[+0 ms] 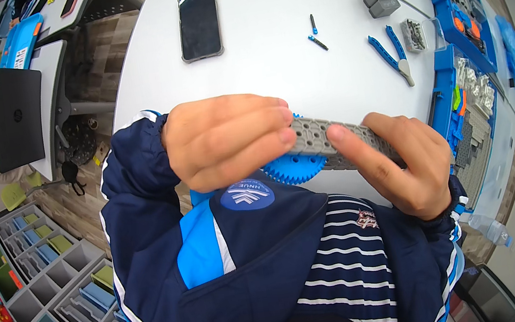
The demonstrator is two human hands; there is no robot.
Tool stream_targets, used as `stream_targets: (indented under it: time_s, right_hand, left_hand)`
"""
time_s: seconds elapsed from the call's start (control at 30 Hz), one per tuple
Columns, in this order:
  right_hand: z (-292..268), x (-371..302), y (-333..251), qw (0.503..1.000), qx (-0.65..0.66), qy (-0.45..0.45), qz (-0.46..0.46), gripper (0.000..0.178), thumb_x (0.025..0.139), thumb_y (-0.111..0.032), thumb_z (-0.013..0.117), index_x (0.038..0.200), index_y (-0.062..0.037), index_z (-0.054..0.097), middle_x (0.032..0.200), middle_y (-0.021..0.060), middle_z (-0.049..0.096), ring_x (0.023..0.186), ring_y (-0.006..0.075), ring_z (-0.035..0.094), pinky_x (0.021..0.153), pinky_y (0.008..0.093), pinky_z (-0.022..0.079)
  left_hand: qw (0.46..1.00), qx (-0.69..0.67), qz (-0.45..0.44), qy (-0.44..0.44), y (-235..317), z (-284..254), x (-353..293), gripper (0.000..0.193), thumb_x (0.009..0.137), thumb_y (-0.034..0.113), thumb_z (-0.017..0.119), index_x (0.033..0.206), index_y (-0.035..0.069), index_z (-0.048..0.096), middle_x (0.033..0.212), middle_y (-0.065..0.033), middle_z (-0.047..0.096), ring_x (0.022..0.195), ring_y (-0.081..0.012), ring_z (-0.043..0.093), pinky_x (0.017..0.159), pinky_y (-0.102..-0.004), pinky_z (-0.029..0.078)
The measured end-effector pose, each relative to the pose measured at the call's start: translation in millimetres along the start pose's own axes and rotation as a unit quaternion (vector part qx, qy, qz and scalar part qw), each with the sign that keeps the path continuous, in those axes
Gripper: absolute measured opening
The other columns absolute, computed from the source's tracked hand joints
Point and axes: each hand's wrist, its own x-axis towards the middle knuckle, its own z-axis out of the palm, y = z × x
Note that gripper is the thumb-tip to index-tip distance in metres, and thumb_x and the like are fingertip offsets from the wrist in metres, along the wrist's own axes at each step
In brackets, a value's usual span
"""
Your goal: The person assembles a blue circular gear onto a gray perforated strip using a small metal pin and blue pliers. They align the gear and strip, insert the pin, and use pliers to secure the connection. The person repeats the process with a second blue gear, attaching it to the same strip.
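Above the table's near edge I hold a grey perforated building beam [315,136] with a toothed blue gear [296,168] against its underside. My left hand [227,139] is closed at the beam's left end, its fingers covering that end and part of the gear. Around the right part of the beam, my right hand [405,165] is closed, with the index finger lying along the beam's side. Both thumbs are largely hidden. How the gear is joined to the beam cannot be seen.
On the white table [155,103] lie a phone [199,24], blue-handled pliers [394,59] and two small dark pins with blue ends [318,42]. Grey blocks [382,3] stand farther back. Blue parts trays [449,82] line the right side, beside a small box of pins [414,35].
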Motion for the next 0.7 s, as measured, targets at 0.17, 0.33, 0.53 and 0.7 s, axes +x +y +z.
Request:
stream_targets:
  time_s: [0.17, 0.33, 0.53, 0.7]
  right_hand:
    - [17, 3, 4, 0.990, 0.126, 0.033, 0.046, 0.057, 0.065, -0.004, 0.083, 0.119, -0.0003, 0.064, 0.106, 0.0178, 0.069, 0.089, 0.0296, 0.069, 0.071, 0.0335, 0.054]
    - [27, 2, 2, 0.977, 0.183, 0.031, 0.106, 0.055, 0.070, -0.005, 0.083, 0.120, 0.0014, 0.061, 0.108, 0.0181, 0.070, 0.094, 0.0305, 0.070, 0.077, 0.0335, 0.055]
    - [27, 5, -2, 0.973, 0.180, 0.021, 0.142, 0.049, 0.072, -0.005, 0.082, 0.118, 0.0000, 0.062, 0.101, 0.0166, 0.070, 0.088, 0.0287, 0.071, 0.074, 0.0327, 0.054]
    - [30, 5, -1, 0.978, 0.154, 0.011, 0.138, 0.044, 0.075, -0.007, 0.079, 0.115, -0.0001, 0.062, 0.096, 0.0148, 0.069, 0.080, 0.0271, 0.070, 0.068, 0.0329, 0.053]
  left_hand:
    - [0.986, -0.090, -0.135, -0.023, 4, 11, 6, 0.045, 0.078, 0.013, 0.078, 0.114, -0.007, 0.061, 0.105, -0.0191, 0.063, 0.086, -0.0280, 0.067, 0.068, -0.0326, 0.057]
    - [0.963, -0.126, -0.222, -0.089, 5, 12, 10, 0.056, 0.080, 0.028, 0.080, 0.119, -0.004, 0.057, 0.108, -0.0175, 0.061, 0.091, -0.0259, 0.065, 0.077, -0.0324, 0.053]
    - [0.958, -0.131, -0.250, -0.057, 9, 22, 8, 0.054, 0.080, 0.029, 0.080, 0.119, -0.001, 0.057, 0.108, -0.0152, 0.064, 0.093, -0.0252, 0.063, 0.079, -0.0330, 0.052]
    - [0.953, -0.142, -0.263, -0.057, 5, 24, 9, 0.053, 0.080, 0.028, 0.080, 0.119, 0.000, 0.058, 0.105, -0.0136, 0.066, 0.090, -0.0243, 0.065, 0.077, -0.0322, 0.053]
